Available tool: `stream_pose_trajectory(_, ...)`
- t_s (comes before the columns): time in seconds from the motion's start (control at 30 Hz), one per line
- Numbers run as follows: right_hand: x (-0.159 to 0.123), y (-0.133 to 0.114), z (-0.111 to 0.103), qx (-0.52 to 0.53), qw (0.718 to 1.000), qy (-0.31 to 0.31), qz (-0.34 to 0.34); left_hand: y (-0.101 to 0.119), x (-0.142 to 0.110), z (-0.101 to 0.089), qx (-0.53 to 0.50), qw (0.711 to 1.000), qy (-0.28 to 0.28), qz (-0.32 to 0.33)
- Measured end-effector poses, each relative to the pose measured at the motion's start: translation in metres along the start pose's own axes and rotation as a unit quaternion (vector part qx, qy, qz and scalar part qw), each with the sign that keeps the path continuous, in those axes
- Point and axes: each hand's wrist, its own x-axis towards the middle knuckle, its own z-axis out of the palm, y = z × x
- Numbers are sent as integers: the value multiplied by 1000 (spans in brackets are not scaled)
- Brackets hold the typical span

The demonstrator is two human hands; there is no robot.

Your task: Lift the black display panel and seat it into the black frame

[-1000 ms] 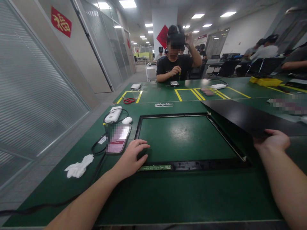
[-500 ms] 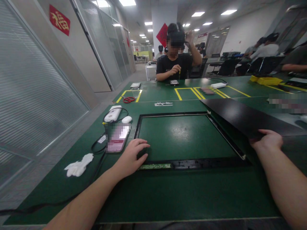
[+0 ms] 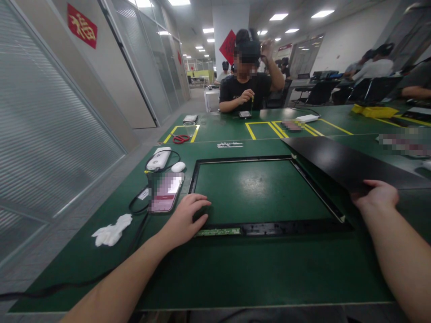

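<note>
A black rectangular frame (image 3: 292, 227), like a monitor bezel, lies flat on the green table. A narrow green circuit board (image 3: 218, 232) sits along its near side at the left. My left hand (image 3: 188, 215) rests over the frame's near left corner, thumb and fingers apart, hiding that corner. At the right, my right hand (image 3: 379, 197) grips the near edge of a thin, flat black panel (image 3: 350, 159), thumb on top and the other fingers hidden beneath. The panel is tilted, and its far left corner reaches the frame's far right corner.
Left of the frame lie a phone (image 3: 166, 193), a white mouse-like object (image 3: 178, 167), a white power bank (image 3: 159, 158) with a cable, and crumpled tissue (image 3: 112, 230). Red-handled scissors (image 3: 181, 139) and small white pieces (image 3: 230, 145) lie farther back. A co-worker (image 3: 249, 85) sits opposite.
My right hand, with the panel's near edge, has shifted slightly left, mostly in the first half second. My left hand and the frame stay in place. The view has tilted slightly.
</note>
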Motion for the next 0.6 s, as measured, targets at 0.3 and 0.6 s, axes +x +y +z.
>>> stream_pose_trajectory(0.3,-14,-12,1,-14,999,-40,-29,8,1,-7,-31,999,3,-19)
stream_pose_trajectory(0.6,-77,-18,4,-5,986,-140,-87,6,4,-7,-121,989,66,-43)
